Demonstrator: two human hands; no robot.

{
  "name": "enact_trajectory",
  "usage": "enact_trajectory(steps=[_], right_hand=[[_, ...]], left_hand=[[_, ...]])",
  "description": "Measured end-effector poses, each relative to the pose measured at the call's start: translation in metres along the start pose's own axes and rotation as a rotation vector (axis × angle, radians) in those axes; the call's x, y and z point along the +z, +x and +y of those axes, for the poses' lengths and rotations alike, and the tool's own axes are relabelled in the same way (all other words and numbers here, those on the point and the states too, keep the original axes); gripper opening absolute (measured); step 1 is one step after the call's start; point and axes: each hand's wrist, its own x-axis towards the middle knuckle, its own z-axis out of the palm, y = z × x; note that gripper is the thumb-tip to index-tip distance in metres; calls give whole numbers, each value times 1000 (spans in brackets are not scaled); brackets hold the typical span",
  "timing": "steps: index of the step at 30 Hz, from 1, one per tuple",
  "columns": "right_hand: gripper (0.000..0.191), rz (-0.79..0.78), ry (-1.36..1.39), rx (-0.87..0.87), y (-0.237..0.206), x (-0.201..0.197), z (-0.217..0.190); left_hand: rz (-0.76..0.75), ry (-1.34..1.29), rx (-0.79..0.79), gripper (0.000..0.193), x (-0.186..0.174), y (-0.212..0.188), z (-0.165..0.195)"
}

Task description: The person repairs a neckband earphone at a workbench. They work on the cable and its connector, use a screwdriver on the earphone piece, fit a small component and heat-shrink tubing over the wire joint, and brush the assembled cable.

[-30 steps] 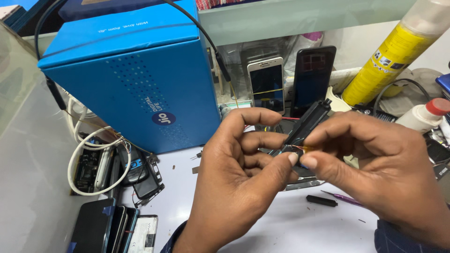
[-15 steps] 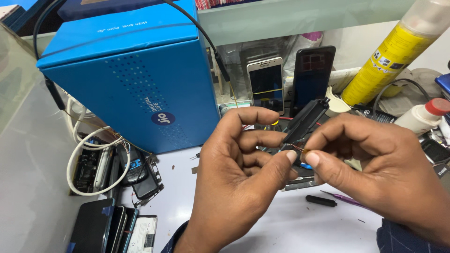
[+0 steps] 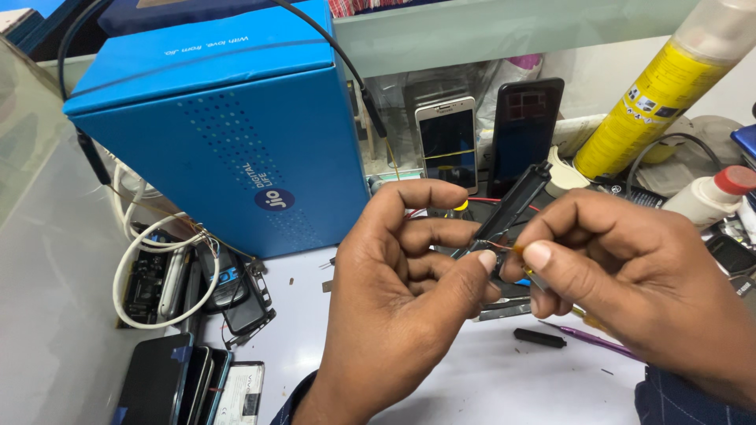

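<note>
1. Far left: a coil of white cable (image 3: pixel 150 271) lies over bare circuit boards, and a row of dark phones (image 3: pixel 185 386) stands on edge near the bottom of the head view.
2. Left of centre: a large blue cardboard box (image 3: pixel 228 142) stands on the white worktop (image 3: pixel 465 386), with a black cable draped over its top.
3. Centre: the left hand (image 3: pixel 402 291) is closed, thumb and forefinger pinching the lower end of a narrow black plastic part (image 3: pixel 516 206) held tilted above the worktop.
4. Behind it, a white phone (image 3: pixel 446 142) and a black phone (image 3: pixel 524 130) lean upright against the shelf.
5. Right: the right hand (image 3: pixel 622 275) pinches a small yellow-tipped item at the part's lower end, where thin red wires show; its exact nature cannot be told.
6. Judged progress: the part remains loose in hand, its wires exposed, so the work appears unfinished.
7. Far right: a yellow spray can (image 3: pixel 654 102) and a white red-capped bottle (image 3: pixel 709 197).
</note>
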Motion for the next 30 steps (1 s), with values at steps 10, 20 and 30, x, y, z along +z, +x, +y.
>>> enact_trajectory(steps=[10, 20, 30], right_hand=[[21, -29, 72, 26, 2, 3, -6], [22, -32, 138, 1, 2, 3, -6], [23, 8, 54, -144, 8, -2, -9]], left_hand=[[-10, -5, 4, 44, -1, 1, 1], [-15, 7, 2, 46, -1, 1, 2], [-14, 33, -17, 39, 0, 4, 8]])
